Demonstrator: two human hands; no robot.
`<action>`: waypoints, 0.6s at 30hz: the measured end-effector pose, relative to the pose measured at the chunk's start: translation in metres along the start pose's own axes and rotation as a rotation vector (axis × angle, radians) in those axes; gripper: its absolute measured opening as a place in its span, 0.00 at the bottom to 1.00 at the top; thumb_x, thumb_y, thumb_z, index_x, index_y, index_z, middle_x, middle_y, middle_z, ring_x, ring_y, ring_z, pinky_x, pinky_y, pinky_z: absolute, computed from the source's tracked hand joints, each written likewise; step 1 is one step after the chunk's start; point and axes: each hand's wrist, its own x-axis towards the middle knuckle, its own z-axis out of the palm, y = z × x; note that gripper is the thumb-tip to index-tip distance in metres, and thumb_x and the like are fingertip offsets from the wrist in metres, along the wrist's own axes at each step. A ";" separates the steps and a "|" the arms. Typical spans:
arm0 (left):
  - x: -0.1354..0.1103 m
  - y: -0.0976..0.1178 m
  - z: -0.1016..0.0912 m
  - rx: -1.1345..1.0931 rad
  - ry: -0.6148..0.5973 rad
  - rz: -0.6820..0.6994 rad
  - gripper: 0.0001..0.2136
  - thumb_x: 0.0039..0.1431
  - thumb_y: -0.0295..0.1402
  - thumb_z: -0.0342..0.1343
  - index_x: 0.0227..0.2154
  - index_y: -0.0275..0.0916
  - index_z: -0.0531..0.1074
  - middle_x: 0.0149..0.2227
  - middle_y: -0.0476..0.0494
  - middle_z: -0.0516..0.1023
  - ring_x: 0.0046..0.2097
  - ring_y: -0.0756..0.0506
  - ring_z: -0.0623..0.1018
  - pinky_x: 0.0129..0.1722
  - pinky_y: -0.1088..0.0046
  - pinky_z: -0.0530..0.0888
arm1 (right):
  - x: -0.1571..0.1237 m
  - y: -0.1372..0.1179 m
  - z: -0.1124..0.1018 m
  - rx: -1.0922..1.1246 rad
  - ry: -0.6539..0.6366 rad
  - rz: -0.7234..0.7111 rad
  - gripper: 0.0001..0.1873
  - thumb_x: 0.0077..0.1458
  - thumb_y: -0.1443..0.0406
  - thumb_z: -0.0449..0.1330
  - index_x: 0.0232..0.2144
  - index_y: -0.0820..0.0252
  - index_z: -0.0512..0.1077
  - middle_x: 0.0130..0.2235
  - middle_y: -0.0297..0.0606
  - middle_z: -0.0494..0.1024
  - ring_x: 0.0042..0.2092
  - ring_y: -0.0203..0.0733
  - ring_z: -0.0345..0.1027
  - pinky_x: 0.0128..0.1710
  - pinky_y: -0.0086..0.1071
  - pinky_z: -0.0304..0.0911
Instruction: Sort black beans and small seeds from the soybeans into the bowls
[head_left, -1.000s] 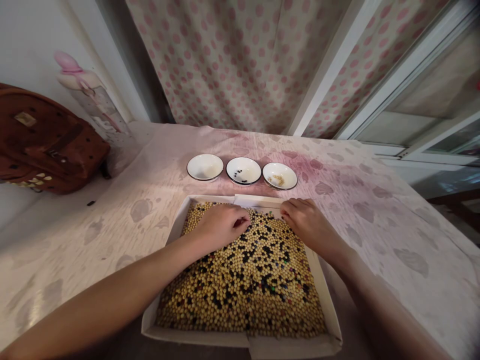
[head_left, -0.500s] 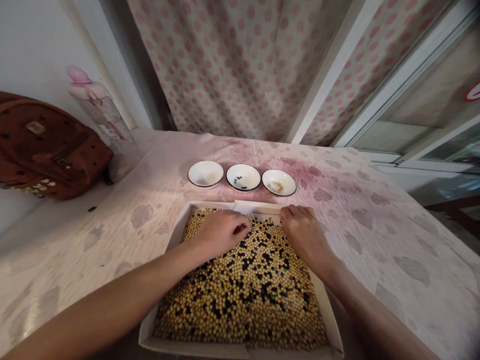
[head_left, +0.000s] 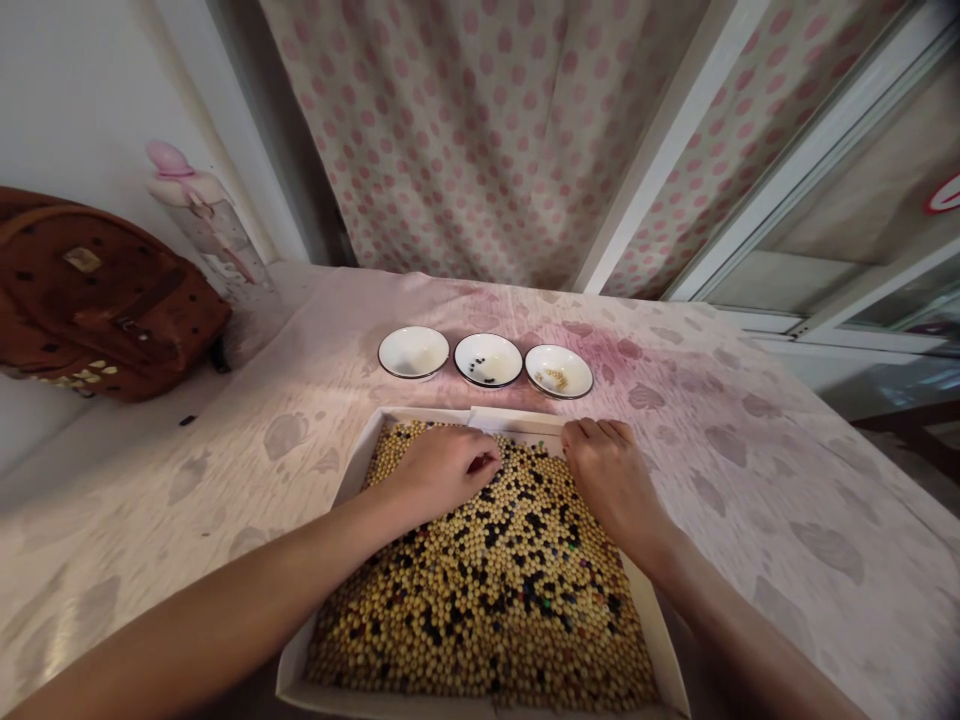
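One table (head_left: 750,470) under a pale leaf-printed cloth carries everything. On its near middle lies a shallow white tray (head_left: 356,478). Its long axis seems to run near to far, and its far edge faces a row of bowls.

The tray is packed to its walls with mixed beans (head_left: 495,600), mostly tan, many black, and a few coloured specks.

Both hands rest on the far end of that heap. The left hand (head_left: 439,470) lies knuckles up, its fingers curled under and drawn to the thumb in a closed pinch. Whether a bean sits between them cannot be seen. The right hand (head_left: 607,480) lies palm down at the far right corner with its fingertips bent into the beans. Its grip cannot be told.

Just beyond the tray, three small white bowls stand side by side from left to right. The left bowl (head_left: 413,352) looks bare. The middle bowl (head_left: 488,359) holds a few black beans (head_left: 480,375). The right bowl (head_left: 559,370) holds a small cluster of tan beans (head_left: 556,377).

Judged from this, the picking apart has barely begun. Only a scattering has reached two bowls, and nearly all of the heap is left in the tray.
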 end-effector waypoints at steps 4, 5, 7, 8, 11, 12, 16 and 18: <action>0.001 0.000 0.000 0.005 0.000 -0.008 0.07 0.63 0.31 0.57 0.34 0.42 0.81 0.33 0.46 0.83 0.33 0.46 0.77 0.33 0.69 0.66 | -0.001 -0.002 -0.002 0.031 -0.002 0.011 0.11 0.59 0.78 0.53 0.31 0.61 0.71 0.35 0.46 0.78 0.36 0.47 0.69 0.44 0.41 0.55; 0.001 0.001 0.000 0.007 -0.002 -0.011 0.07 0.63 0.31 0.57 0.34 0.41 0.81 0.33 0.46 0.83 0.33 0.46 0.77 0.33 0.69 0.66 | -0.001 -0.001 -0.003 0.059 0.001 0.010 0.11 0.59 0.78 0.53 0.31 0.60 0.70 0.34 0.45 0.77 0.36 0.47 0.69 0.43 0.41 0.55; 0.001 0.002 -0.002 0.009 -0.014 -0.015 0.07 0.63 0.31 0.56 0.34 0.41 0.81 0.33 0.46 0.83 0.33 0.46 0.77 0.33 0.68 0.66 | 0.000 0.004 -0.006 0.151 0.025 0.005 0.11 0.61 0.76 0.52 0.30 0.59 0.69 0.32 0.42 0.76 0.36 0.46 0.69 0.43 0.40 0.55; 0.001 0.003 -0.002 0.009 -0.019 -0.018 0.08 0.63 0.31 0.56 0.34 0.41 0.81 0.33 0.46 0.83 0.33 0.46 0.77 0.33 0.68 0.66 | 0.002 0.008 -0.007 0.205 0.056 0.008 0.10 0.62 0.74 0.52 0.31 0.59 0.69 0.32 0.41 0.75 0.36 0.46 0.69 0.43 0.40 0.55; 0.001 0.005 -0.004 0.003 -0.028 -0.020 0.08 0.63 0.31 0.56 0.34 0.41 0.80 0.33 0.46 0.83 0.33 0.46 0.77 0.34 0.69 0.66 | 0.013 0.025 -0.006 0.353 0.198 0.053 0.07 0.63 0.70 0.53 0.33 0.57 0.68 0.32 0.38 0.75 0.35 0.45 0.68 0.41 0.39 0.56; 0.000 0.005 -0.004 0.002 -0.028 -0.020 0.08 0.63 0.31 0.55 0.34 0.41 0.80 0.33 0.46 0.83 0.34 0.46 0.77 0.35 0.69 0.67 | 0.018 0.032 -0.004 0.390 0.240 0.074 0.06 0.62 0.69 0.54 0.33 0.57 0.69 0.33 0.37 0.75 0.34 0.44 0.68 0.41 0.38 0.57; 0.000 0.005 -0.004 0.017 -0.033 -0.020 0.08 0.63 0.31 0.55 0.34 0.41 0.81 0.34 0.46 0.83 0.34 0.46 0.78 0.35 0.69 0.67 | 0.041 0.054 0.017 0.507 0.313 0.181 0.04 0.57 0.68 0.55 0.32 0.56 0.70 0.32 0.37 0.75 0.31 0.42 0.69 0.37 0.37 0.58; 0.000 0.005 -0.004 0.035 -0.037 -0.024 0.08 0.63 0.31 0.56 0.34 0.41 0.81 0.34 0.46 0.83 0.34 0.46 0.78 0.35 0.68 0.67 | 0.049 0.061 0.030 0.556 0.292 0.238 0.05 0.55 0.66 0.55 0.32 0.56 0.71 0.31 0.37 0.75 0.30 0.43 0.69 0.35 0.37 0.58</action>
